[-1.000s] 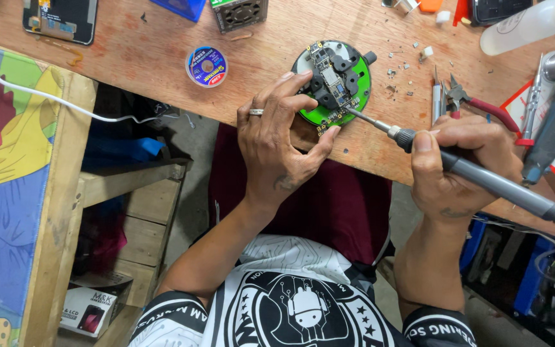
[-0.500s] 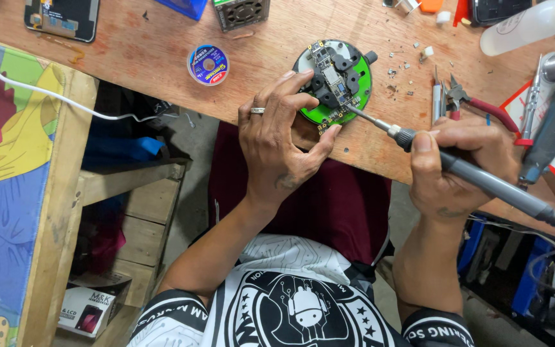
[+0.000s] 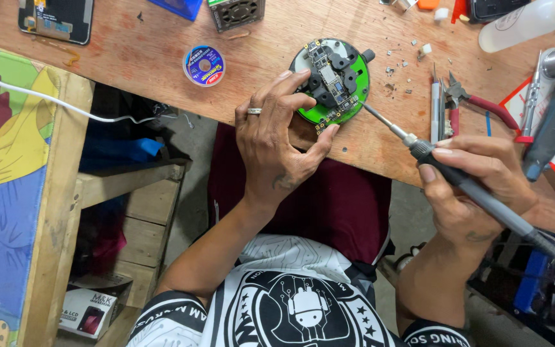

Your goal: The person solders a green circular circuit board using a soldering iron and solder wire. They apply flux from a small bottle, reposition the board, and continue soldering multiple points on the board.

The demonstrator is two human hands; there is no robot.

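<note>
A round green holder with black clamps sits on the wooden workbench, gripping a small circuit board. My left hand, with a ring on one finger, steadies the holder at its near edge, fingers on the clamps and thumb on the rim. In my right hand I grip a grey soldering iron like a pen. Its metal tip touches the right edge of the board.
A blue solder-wick spool lies left of the holder. Red-handled cutters and tweezers lie to the right. A phone part, a small black fan and a plastic bottle sit at the far edge. A white cable crosses a colourful panel.
The iron's tip has stayed at the board's right edge with only slight shifts. My left hand keeps its hold on the green holder.
</note>
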